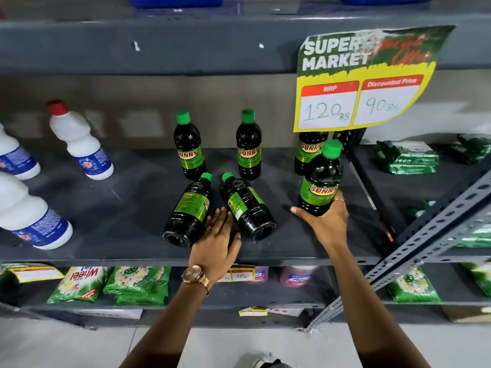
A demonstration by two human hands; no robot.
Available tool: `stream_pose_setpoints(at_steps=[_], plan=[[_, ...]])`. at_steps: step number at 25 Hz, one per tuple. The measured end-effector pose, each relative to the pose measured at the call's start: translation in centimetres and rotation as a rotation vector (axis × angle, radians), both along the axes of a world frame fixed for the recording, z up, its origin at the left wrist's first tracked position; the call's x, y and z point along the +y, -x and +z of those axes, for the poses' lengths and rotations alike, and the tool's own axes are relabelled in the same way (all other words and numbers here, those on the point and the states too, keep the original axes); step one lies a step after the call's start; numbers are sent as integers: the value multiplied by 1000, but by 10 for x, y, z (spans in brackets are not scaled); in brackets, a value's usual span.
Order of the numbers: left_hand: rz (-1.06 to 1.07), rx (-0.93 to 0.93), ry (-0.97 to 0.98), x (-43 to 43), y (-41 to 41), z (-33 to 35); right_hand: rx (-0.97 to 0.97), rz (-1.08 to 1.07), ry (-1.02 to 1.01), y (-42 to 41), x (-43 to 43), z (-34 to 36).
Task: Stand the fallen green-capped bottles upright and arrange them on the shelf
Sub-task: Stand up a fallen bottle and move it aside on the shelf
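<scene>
price sign [364, 83] hiding rear bottle's [308, 152] cap, script lettering blurred

The dark, near-black plastic bottles [189, 150] carry bright green screw caps [182, 117] and green-and-yellow labels with red "SUNNY" lettering. The metal shelf [132, 203] is dull dark grey. The white plastic bottles [79, 142] at the left have blue labels, and one has a red cap [57, 107]. The hanging paper price sign [364, 78] is dark green above and yellow below, with red-headed white boxes. The soft packets [138, 285] on the lower shelf are green with white flower patterns. The wristwatch [195, 276] is rose-gold.
</scene>
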State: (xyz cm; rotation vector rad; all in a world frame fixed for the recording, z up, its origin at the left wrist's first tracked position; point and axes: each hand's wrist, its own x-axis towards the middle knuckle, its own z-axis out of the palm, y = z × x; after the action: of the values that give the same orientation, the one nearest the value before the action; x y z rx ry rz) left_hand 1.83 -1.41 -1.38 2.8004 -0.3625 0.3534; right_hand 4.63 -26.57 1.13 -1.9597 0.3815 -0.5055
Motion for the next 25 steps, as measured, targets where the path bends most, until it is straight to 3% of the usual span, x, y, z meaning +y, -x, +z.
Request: stream_pose_setpoints(at_steps=[12, 25], plan=[[15, 18, -31, 0, -1, -1, 84, 95, 20, 84, -20, -8], [-15, 73, 11, 2, -2, 2, 130, 82, 134, 95, -21, -23]])
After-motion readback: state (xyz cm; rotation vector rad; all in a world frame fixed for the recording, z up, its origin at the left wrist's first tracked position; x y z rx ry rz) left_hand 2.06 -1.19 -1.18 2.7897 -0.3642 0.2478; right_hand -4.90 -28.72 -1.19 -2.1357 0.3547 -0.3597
